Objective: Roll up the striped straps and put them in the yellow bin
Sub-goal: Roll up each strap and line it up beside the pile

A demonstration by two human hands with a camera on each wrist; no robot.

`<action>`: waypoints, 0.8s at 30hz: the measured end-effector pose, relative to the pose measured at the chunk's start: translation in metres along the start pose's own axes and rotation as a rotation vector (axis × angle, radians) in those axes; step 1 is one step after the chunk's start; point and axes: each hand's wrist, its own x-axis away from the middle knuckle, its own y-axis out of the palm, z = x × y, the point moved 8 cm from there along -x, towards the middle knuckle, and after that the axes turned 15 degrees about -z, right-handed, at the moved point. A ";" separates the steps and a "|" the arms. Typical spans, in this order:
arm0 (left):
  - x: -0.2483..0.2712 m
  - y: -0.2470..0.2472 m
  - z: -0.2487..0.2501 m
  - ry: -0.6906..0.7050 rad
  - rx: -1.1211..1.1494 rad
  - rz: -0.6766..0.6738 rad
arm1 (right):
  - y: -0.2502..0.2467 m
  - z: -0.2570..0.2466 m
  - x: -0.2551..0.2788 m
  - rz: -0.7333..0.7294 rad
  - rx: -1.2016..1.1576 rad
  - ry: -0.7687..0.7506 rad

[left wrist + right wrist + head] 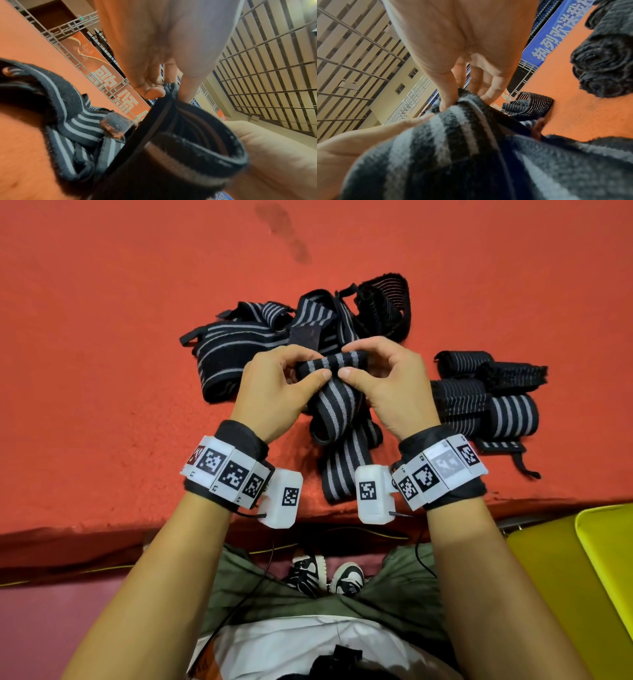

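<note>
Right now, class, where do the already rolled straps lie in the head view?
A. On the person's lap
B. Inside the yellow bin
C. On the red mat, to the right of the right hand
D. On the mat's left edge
C: the rolled straps lie on the red mat, right of the right hand; the yellow bin shows none.

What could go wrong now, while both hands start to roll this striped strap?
1. The left hand and right hand pinch only the top edge of the striped strap; it may slip and unroll.
2. Its long tail lies folded toward the table edge and could roll in crooked.
3. The loose pile lies right behind; another strap might catch.
</note>
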 end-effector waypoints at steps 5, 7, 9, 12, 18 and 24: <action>-0.001 0.006 0.006 0.035 0.076 0.003 | 0.006 -0.003 0.001 -0.062 -0.036 -0.027; -0.001 0.008 0.006 0.055 0.142 0.004 | 0.008 -0.006 0.001 -0.071 -0.091 -0.059; 0.000 0.011 0.005 0.072 0.241 -0.025 | 0.008 -0.011 0.001 -0.069 -0.138 -0.086; 0.003 0.016 0.008 0.103 0.317 -0.078 | 0.006 -0.021 0.001 -0.052 -0.177 -0.112; 0.002 0.003 0.013 0.174 0.206 0.049 | 0.002 -0.009 0.001 0.073 -0.087 -0.007; -0.001 0.003 0.010 0.136 0.210 0.156 | 0.009 0.008 0.001 0.049 -0.102 0.148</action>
